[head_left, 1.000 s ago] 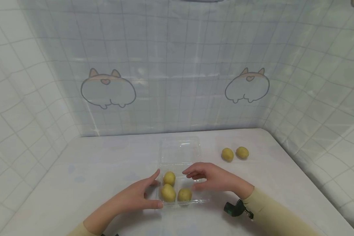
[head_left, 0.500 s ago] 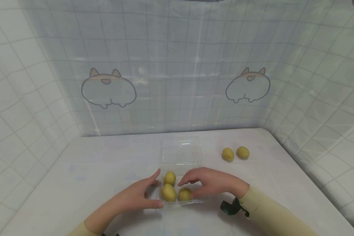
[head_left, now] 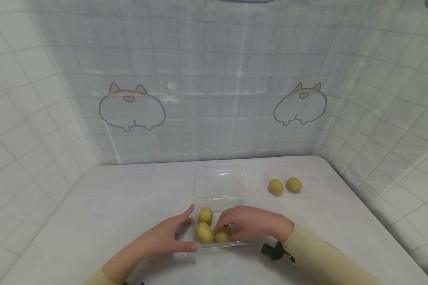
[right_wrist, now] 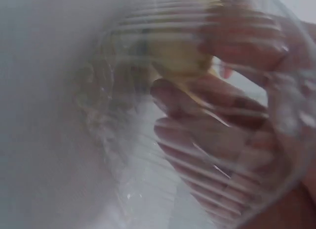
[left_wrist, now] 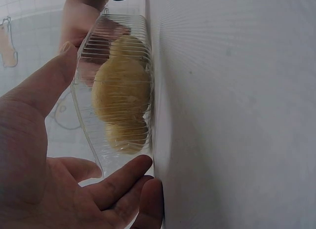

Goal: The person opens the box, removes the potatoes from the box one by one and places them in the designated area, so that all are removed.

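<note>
A clear plastic clamshell box (head_left: 232, 244) lies on the table with its lid (head_left: 219, 182) folded back. Two yellow potatoes (head_left: 204, 232) sit in the box's left half, one behind the other. To their right is another potato (head_left: 221, 236), which my right hand (head_left: 253, 223) pinches between thumb and fingers inside the box. My left hand (head_left: 171, 236) is spread at the box's left side, fingers mostly straight. The left wrist view shows its thumb (left_wrist: 52, 81) up at the rim and the potatoes (left_wrist: 122, 91) through the ribbed wall. Through the plastic, the right wrist view is blurred.
Two more potatoes (head_left: 276, 187) lie on the white-covered table (head_left: 135, 190), behind and right of the box. A tiled-pattern curtain (head_left: 214, 99) with cartoon animals stands along the back and both sides.
My right hand has come down and left into the box, and its fingers have closed round the front right potato. My left hand stays at the box's side.
</note>
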Demonstrator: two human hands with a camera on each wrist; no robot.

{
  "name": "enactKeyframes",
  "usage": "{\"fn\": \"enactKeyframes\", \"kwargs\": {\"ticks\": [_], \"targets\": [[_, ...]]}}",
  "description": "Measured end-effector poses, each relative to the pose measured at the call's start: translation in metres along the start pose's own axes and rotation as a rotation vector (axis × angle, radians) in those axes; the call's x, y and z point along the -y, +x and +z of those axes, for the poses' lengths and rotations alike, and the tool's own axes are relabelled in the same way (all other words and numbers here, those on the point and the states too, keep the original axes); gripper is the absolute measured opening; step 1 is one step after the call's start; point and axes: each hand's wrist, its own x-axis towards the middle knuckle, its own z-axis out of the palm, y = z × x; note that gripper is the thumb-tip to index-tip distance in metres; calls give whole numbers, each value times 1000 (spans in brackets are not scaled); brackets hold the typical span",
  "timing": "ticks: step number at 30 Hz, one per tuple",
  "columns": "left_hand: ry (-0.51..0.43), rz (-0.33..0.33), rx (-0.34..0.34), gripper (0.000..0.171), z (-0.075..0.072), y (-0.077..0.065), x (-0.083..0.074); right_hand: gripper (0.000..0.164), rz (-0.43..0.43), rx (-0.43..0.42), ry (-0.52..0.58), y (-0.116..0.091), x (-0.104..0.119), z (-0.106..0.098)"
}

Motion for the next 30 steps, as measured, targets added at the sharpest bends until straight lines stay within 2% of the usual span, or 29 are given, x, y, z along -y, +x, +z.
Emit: {"fn": "enactKeyframes", "kwargs": {"ticks": [5, 15, 22, 30], "targets": [[-12, -5, 5, 107, -1, 0, -1, 37, 10, -10, -40, 3, -2, 4], [-12, 4, -5, 107, -1, -1, 1, 36, 50, -18, -25, 3, -2, 3], [-4, 11, -8, 107, 0, 0, 4, 35, 58, -70, 59, 0, -4, -1], [0, 9, -11, 107, 0, -1, 4, 40, 74, -205, 187, -6, -5, -2]]}}
